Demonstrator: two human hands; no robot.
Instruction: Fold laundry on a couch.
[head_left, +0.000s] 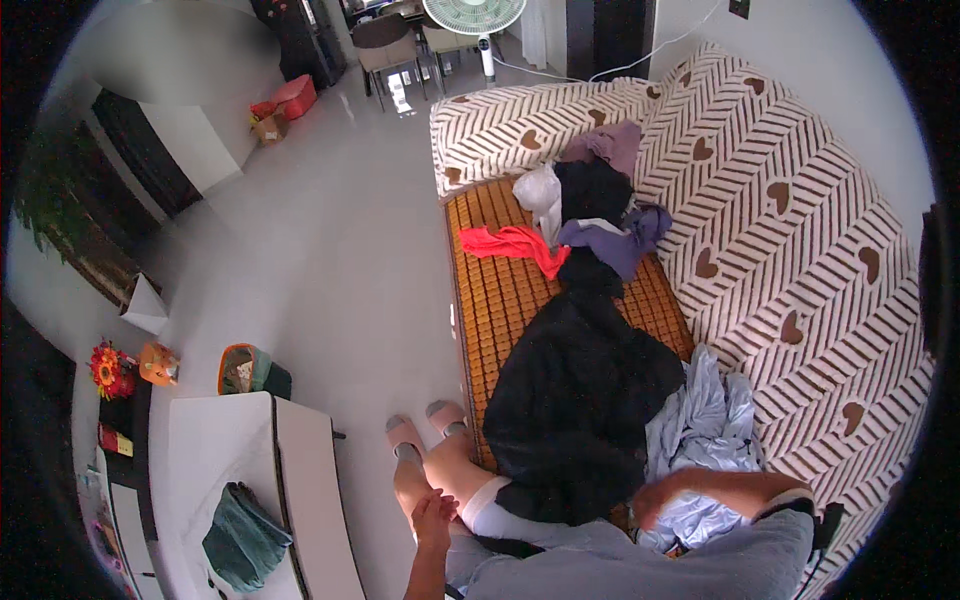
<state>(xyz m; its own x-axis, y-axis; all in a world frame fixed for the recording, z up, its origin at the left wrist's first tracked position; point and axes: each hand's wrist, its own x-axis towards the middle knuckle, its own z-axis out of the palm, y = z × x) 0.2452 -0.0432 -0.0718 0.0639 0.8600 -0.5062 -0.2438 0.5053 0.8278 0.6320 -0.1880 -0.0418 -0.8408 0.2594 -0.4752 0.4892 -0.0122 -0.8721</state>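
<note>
My left hand (435, 516) hovers over or rests by my knee, its fingers loosely bent and nothing visible in them. On the right, my blurred right hand (654, 501) is between the lower edge of a large black cloth garment (585, 405) and a crumpled silvery fabric (701, 427); whether it grips either one cannot be made out. The black garment lies spread over the brown tile-like seat mat (495, 322) and reaches my lap. Further up the mat are a red garment (517, 246), a purple garment (615, 244), a smaller black cloth (596, 191) and a white cloth (538, 189).
The sofa cover (817, 285) has chevrons and brown hearts. Left stands a white table (217, 435) bearing a folded dark green cloth (244, 540). Behind it is a lined waste bin (259, 371). A fan (480, 15) and chairs (386, 49) stand beyond the sofa.
</note>
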